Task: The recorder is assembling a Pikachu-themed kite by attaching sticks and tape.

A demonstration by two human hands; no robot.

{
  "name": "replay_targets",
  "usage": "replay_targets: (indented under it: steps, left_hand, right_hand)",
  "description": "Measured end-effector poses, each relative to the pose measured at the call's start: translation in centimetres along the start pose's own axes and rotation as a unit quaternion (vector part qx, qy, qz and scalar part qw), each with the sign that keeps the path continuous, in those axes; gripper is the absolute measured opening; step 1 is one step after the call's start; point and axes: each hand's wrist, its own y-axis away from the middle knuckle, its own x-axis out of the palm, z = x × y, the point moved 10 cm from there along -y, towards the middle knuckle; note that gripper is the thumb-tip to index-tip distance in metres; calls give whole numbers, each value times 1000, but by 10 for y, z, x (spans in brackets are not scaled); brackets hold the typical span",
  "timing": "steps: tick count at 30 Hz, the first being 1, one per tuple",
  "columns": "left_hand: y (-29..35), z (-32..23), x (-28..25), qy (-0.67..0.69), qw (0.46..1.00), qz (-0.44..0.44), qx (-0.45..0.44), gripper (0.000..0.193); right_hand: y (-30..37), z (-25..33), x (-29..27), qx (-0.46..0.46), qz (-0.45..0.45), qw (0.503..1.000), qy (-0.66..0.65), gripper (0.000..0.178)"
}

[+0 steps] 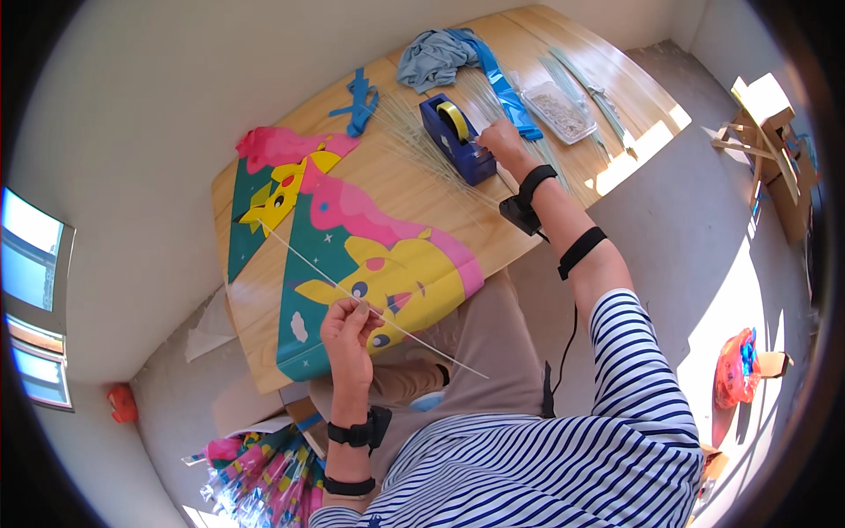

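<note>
My left hand (348,333) pinches a thin pale rod (308,264) that lies slantwise across a colourful kite sheet (378,255) with pink, yellow and green cartoon shapes, spread on the wooden table (414,185). A second, smaller kite piece (268,189) lies to its left. My right hand (502,139) reaches out to a dark blue tape dispenser (458,136) holding a yellow roll, fingers at its cutting end. Whether tape is between the fingers cannot be told.
More thin rods (414,141) fan out beside the dispenser. Blue ribbon strips (359,101), a blue-grey cloth (436,57) and a clear plastic tray (559,110) sit at the far side. A bundle of packed kites (264,475) lies on the floor; a wooden stand (770,141) stands at right.
</note>
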Motion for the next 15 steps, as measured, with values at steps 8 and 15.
replay_targets:
  steps: [8, 15]
  left_hand:
    - [-3, -2, 32, -6, 999, 40, 0, 5]
    - [-7, 6, 73, 6, 997, 78, -24, 4]
  right_hand:
    - [23, -1, -4, 35, 5, 988, -152, 17]
    - [78, 15, -35, 7, 121, 958, -261, 19]
